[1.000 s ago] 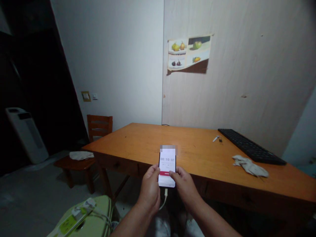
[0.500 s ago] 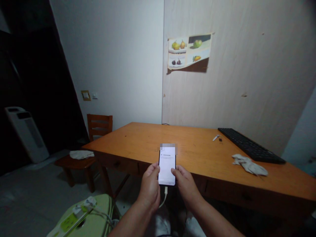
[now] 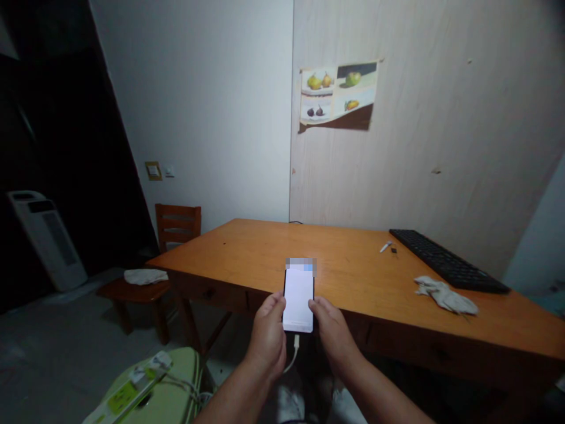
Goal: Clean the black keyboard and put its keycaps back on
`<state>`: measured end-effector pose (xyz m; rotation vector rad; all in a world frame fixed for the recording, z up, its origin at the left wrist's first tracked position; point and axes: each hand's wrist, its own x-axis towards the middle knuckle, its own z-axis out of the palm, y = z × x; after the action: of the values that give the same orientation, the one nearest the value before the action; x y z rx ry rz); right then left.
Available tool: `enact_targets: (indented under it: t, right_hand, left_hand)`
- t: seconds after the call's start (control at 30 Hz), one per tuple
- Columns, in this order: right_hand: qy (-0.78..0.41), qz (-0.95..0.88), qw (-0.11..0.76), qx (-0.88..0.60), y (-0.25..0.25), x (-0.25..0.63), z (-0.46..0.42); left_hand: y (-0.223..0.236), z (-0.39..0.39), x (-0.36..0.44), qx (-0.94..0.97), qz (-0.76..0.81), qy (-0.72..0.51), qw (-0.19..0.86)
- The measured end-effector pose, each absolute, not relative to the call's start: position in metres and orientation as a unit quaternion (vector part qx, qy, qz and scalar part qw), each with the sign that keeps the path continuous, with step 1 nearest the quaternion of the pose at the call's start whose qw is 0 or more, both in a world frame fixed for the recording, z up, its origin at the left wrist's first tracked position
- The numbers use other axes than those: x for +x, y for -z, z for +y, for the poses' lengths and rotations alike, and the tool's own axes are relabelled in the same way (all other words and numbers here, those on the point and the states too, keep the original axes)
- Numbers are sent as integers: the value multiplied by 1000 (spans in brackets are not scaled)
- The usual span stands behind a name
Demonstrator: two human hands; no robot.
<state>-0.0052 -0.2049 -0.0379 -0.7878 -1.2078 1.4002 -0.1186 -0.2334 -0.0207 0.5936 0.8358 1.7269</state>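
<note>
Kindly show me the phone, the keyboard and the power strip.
Phone [image 3: 298,300], head view: middle of the screen.
Keyboard [image 3: 441,259], head view: middle of its keys.
Power strip [image 3: 122,400], head view: green socket face.

Holds left forearm [image 3: 241,386] and right forearm [image 3: 379,383] bare, slanted inward from lower edge of view. Has left hand [image 3: 267,331] and right hand [image 3: 332,327] about level, near each other but apart, curled in a two-sided grip. Lays left thumb [image 3: 279,307] and right thumb [image 3: 316,309] facing, tips up and inward. Tucks other fingers [image 3: 269,302] mostly from sight.
</note>
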Motion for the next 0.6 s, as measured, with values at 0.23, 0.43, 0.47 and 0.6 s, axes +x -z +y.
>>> enact_targets:
  t: [0.23,0.43,0.47,0.6]
  right_hand:
    - [-604,-498,532,-323,38,-5,-207]
    - [-604,-494,537,-323,41,-4,-206]
    - [-601,-495,537,-324,41,-4,-206]
    - [-596,-504,537,-321,42,-4,-205]
  left_hand:
    - [20,-235,-118,252,355,-722,538]
    - [21,-235,-118,250,350,-723,540]
    - [21,-235,-118,250,350,-723,540]
    - [19,-236,-117,250,351,-724,539]
